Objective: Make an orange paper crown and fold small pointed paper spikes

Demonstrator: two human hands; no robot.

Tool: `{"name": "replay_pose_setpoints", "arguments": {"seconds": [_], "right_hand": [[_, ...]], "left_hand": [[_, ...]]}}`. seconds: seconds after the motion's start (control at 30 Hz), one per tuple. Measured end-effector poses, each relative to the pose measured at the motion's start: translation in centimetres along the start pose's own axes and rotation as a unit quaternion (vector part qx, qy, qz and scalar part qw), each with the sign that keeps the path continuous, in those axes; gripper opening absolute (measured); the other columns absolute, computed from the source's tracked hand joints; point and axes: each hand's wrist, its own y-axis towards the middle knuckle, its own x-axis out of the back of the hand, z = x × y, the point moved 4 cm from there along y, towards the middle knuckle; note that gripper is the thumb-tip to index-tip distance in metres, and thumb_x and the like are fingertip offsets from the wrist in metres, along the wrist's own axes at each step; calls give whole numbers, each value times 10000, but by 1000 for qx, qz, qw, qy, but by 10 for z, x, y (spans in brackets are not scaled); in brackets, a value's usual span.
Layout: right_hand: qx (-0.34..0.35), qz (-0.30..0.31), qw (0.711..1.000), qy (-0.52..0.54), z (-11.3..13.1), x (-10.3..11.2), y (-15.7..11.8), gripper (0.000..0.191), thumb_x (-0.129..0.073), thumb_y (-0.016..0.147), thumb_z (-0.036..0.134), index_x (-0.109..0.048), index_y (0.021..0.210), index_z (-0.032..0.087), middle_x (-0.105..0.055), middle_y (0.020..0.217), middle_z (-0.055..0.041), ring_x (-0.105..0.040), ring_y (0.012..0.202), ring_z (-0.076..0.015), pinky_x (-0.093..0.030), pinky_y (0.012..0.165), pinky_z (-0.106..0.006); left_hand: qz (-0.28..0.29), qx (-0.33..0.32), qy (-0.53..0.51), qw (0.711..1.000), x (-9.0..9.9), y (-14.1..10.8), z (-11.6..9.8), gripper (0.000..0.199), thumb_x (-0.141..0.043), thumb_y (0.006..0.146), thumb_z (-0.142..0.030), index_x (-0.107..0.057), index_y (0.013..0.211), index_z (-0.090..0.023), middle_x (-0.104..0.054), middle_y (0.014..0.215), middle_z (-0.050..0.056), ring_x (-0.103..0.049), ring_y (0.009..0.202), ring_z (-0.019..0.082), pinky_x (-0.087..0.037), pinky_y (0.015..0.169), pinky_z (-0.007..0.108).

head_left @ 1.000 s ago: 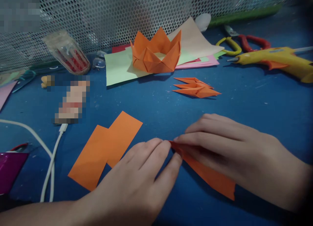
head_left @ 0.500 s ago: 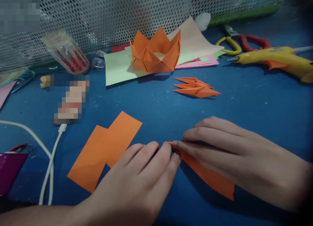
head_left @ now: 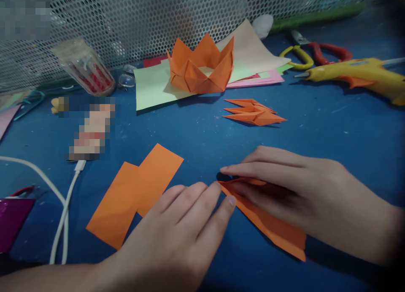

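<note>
A folded orange paper strip [head_left: 272, 224] lies on the blue table between my hands, its narrow tip pointing left. My left hand [head_left: 180, 220] presses on that tip with its fingertips, the thumb beside the edge. Over the strip's upper side, my right hand [head_left: 291, 186] has its thumb inside the fold and its index finger raised apart above it, so it holds the paper loosely. Two flat orange paper pieces [head_left: 133, 195] overlap to the left of my left hand. Several pointed orange folded pieces [head_left: 256, 113] rest beyond my right hand.
An orange folded paper ring [head_left: 202, 73] stands on coloured sheets [head_left: 150, 89] at the back. Yellow glue gun [head_left: 357, 73] and red-handled tool [head_left: 329, 52] lie back right. A jar [head_left: 88, 70], a blurred item with white cable [head_left: 65, 216] and a purple object [head_left: 14, 224] are left.
My right hand's index finger has lifted off the strip and spread from the thumb, and the fold has opened a little. My left hand stays nearly in place.
</note>
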Motion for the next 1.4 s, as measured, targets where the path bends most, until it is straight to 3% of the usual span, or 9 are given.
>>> {"name": "replay_pose_setpoints", "arguments": {"seconds": [0.17, 0.33, 0.47, 0.73, 0.93, 1.03, 1.13, 1.23, 1.4], "right_hand": [[8, 11, 1000, 15, 0, -2, 2, 298, -553, 1192, 217, -847, 1243, 222, -834, 1015, -63, -825, 822, -176, -670, 674, -242], [42, -17, 999, 24, 2, -4, -5, 373, -485, 1255, 261, -858, 1255, 239, -765, 990, -38, -769, 825, -146, -666, 755, -242], [55, 14, 998, 1, 3, -6, -8, 547, -333, 1294, 348, -871, 1234, 275, -774, 986, -47, -752, 868, -189, -671, 820, -332], [131, 3, 990, -55, 14, -7, -8, 651, -207, 1265, 231, -826, 1065, 219, -771, 940, -89, -701, 843, -246, -580, 751, -395], [117, -1, 991, -66, 13, -8, -9, 669, -175, 1271, 233, -829, 1132, 244, -777, 952, -73, -740, 859, -223, -656, 818, -355], [61, 2, 998, -24, 6, -6, -9, 509, -320, 1282, 263, -828, 1281, 225, -797, 1005, -62, -791, 867, -188, -697, 816, -299], [24, -2, 1000, -2, 2, -5, -9, 368, -476, 1249, 249, -843, 1268, 228, -808, 1006, -58, -813, 836, -185, -709, 783, -271], [8, -21, 1000, 17, 0, -5, -8, 439, -421, 1269, 307, -854, 1225, 251, -782, 988, -59, -797, 831, -193, -713, 804, -276], [82, 53, 995, -5, 3, -7, -5, 595, -251, 1299, 289, -830, 1190, 206, -772, 1023, -62, -753, 911, -179, -675, 854, -274]], "left_hand": [[65, 39, -57, 996, 11, 13, 3, 488, -451, 1154, -86, -809, 1483, -125, -833, 1417, 195, -801, 1242, 331, -704, 1055, 463], [56, 17, -33, 998, 13, 16, 0, 460, -444, 1194, -119, -831, 1443, -120, -875, 1353, 125, -786, 1180, 299, -654, 1066, 439], [-19, -28, 33, 999, 14, 9, -4, 481, -407, 1210, -90, -859, 1370, -130, -909, 1302, 41, -764, 1162, 236, -558, 1087, 373], [10, -20, 46, 999, 12, 9, -6, 491, -390, 1239, -105, -867, 1354, -126, -899, 1352, 51, -779, 1181, 219, -550, 1069, 354], [20, -4, 59, 998, 10, 12, -8, 522, -369, 1257, -116, -886, 1323, -143, -906, 1340, 40, -788, 1175, 215, -550, 1074, 351], [11, -17, 65, 998, 11, 12, -9, 523, -372, 1253, -95, -888, 1323, -144, -905, 1347, 23, -789, 1138, 202, -562, 1030, 341], [14, -15, 64, 998, 11, 14, -7, 534, -364, 1259, -106, -891, 1328, -154, -894, 1380, 19, -794, 1126, 198, -568, 1021, 336], [17, -1, 62, 998, 11, 14, -4, 543, -358, 1264, -131, -896, 1328, -172, -892, 1383, 22, -806, 1115, 205, -573, 1031, 344], [22, -5, 60, 998, 10, 12, -3, 576, -325, 1263, -122, -894, 1330, -178, -893, 1377, 19, -816, 1153, 198, -565, 1058, 328]]}}
